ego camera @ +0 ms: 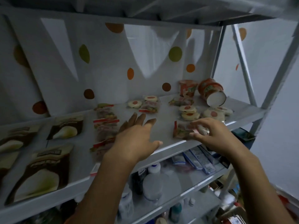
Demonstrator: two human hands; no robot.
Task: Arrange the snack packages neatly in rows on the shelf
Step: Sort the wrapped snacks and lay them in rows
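Nearest, at the front lip of the shelf point(163, 113), the right hand point(215, 136) has its fingers point(199, 122) curled over the right end of a packet point(182, 131), thumb under, pinching it. The packet lies along the shelf edge, its red-striped end pointing left toward the left hand point(137, 139). That hand hovers open with straight, spread fingers and holds nothing. Just left of it runs the column point(105, 125) of like packets, red stripes lying crosswise. The held packet looks a quarter turn off from them, so it likely needs swinging round as it goes left across the bare gap. Farther back lie loose round packs point(188, 111). At the rear are two cups point(188, 88), one tipped over.
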